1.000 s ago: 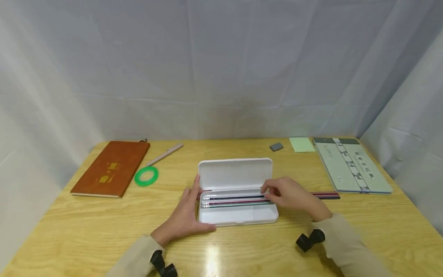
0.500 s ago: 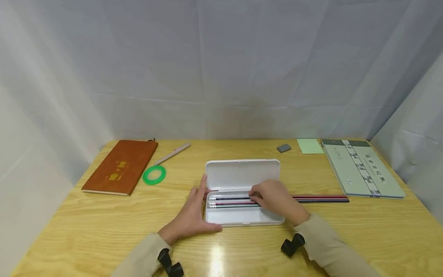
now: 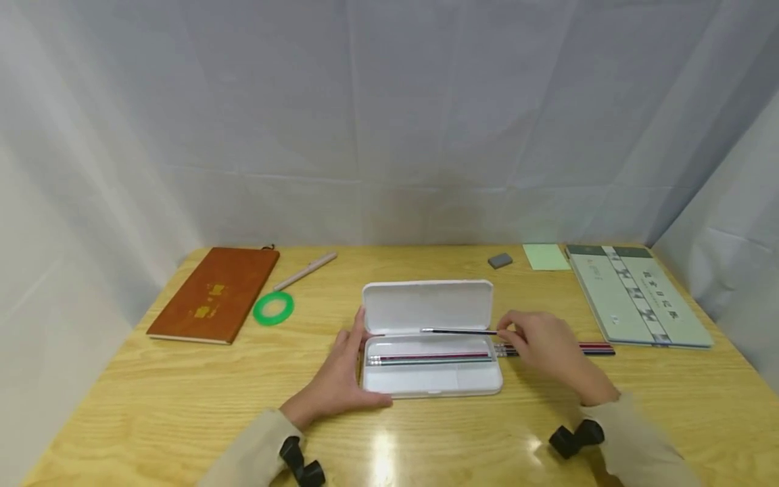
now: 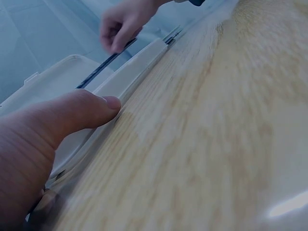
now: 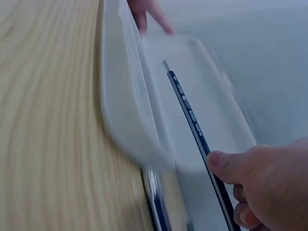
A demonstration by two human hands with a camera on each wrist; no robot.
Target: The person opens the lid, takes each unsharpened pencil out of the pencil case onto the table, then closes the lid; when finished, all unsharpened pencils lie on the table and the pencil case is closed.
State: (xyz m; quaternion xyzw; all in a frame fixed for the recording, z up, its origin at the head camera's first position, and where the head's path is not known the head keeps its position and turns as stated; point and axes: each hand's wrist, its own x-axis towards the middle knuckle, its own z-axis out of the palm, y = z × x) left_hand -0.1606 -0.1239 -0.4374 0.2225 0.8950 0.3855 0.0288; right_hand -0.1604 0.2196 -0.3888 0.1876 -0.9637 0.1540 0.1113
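Observation:
A white pencil case (image 3: 435, 385) lies open on the table, its lid (image 3: 426, 306) tilted back. My left hand (image 3: 333, 375) grips its left end, thumb along the front edge and fingers at the back. My right hand (image 3: 541, 341) pinches a dark pencil (image 3: 456, 331) near one end, just right of the case. The pencil's silver eraser end points left across the lid; in the right wrist view the pencil (image 5: 192, 120) shows pale lettering. A red pencil (image 3: 426, 356) and a green pencil (image 3: 435, 362) lie in the case, ferrules to the left.
More pencils (image 3: 596, 348) lie on the table right of the case, partly behind my right hand. Farther back are a brown notebook (image 3: 213, 294), green tape roll (image 3: 273, 308), pale pen (image 3: 304, 272), grey eraser (image 3: 500, 260), green paper square (image 3: 546, 257) and pale green notebook (image 3: 639, 297).
My right hand reached left into the case, took hold of the dark pencil, and has lifted it out up and to the right. The left hand stays on the case. The head view shifted slightly.

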